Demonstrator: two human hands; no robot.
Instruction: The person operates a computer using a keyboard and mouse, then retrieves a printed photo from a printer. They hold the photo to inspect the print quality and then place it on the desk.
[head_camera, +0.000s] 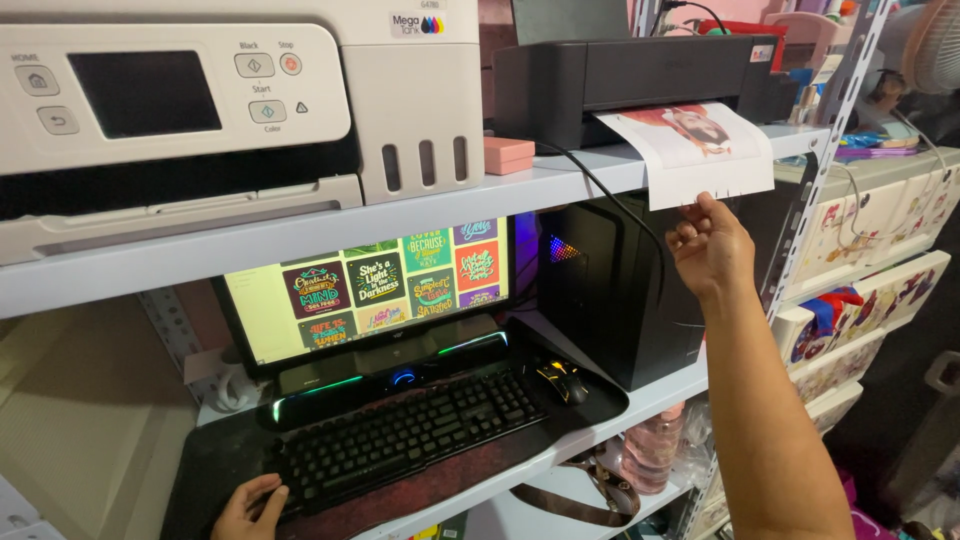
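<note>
My right hand (708, 248) is raised to the lower edge of a printed sheet (700, 150) that hangs out of a black printer (620, 85) on the upper shelf. Thumb and fingers pinch the paper's bottom edge. The sheet shows a reddish picture near its top and is white below. My left hand (248, 510) rests at the bottom left, on the black desk mat beside the left end of a black keyboard (410, 435). It holds nothing, with its fingers curled loosely.
A large white printer (220, 110) fills the upper shelf's left, with a small pink box (508, 154) beside it. Below are a monitor (370, 285), a lit soundbar (395, 372), a mouse (565, 383) and a black computer tower (615, 290). Patterned boxes (880, 260) stand at the right.
</note>
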